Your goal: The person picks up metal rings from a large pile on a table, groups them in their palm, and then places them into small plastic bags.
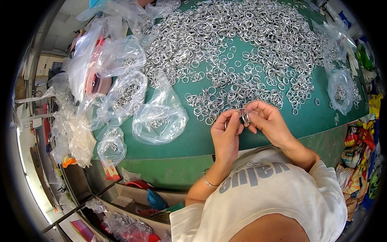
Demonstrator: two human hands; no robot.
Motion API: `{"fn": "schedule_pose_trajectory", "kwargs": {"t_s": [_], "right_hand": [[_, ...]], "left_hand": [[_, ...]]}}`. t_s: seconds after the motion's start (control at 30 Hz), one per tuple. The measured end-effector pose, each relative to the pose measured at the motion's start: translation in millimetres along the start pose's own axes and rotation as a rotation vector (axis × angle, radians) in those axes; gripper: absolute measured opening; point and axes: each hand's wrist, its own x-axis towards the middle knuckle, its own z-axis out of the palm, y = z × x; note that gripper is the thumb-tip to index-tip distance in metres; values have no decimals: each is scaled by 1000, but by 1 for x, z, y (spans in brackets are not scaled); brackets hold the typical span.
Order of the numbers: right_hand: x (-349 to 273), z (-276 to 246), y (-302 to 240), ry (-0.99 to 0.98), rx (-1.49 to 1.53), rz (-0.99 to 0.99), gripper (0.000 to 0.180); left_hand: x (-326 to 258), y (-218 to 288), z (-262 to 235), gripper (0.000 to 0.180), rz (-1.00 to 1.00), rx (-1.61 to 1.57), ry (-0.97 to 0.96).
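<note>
Silver metal rings point(242, 52), hundreds of them, lie heaped loose across the far half of a green bench point(193, 137). Both hands are raised just above the near edge of the heap, close together and touching at the fingertips. Left hand point(227, 133): fingers curled, thumb and forefinger pinched on a small stack of rings point(244, 115). Right hand point(269, 121): fingers bent over from the other side, also pinching that same stack, so the rings sit clamped between the two hands. A thin bracelet point(208, 181) circles the left wrist.

Clear plastic bags point(159, 117) lie to the left on the bench, several with a few rings inside; one bag holds a bigger batch point(127, 94). Another clear bag with rings point(340, 90) sits at the right end of the bench. Coloured packets point(356, 149) are piled beyond the right edge. Shelves with boxes point(133, 199) show below the front of the bench.
</note>
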Motion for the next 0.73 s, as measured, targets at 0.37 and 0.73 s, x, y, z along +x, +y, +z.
{"fn": "schedule_pose_trajectory", "kwargs": {"t_s": [0.37,0.73], "right_hand": [[-5,3,1,-6,-104,-28,20],[-6,-7,1,-134,-231,33,32]], "left_hand": [[0,2,3,14,-107,-156,62],[0,12,-15,24,300,740,-243]]}}
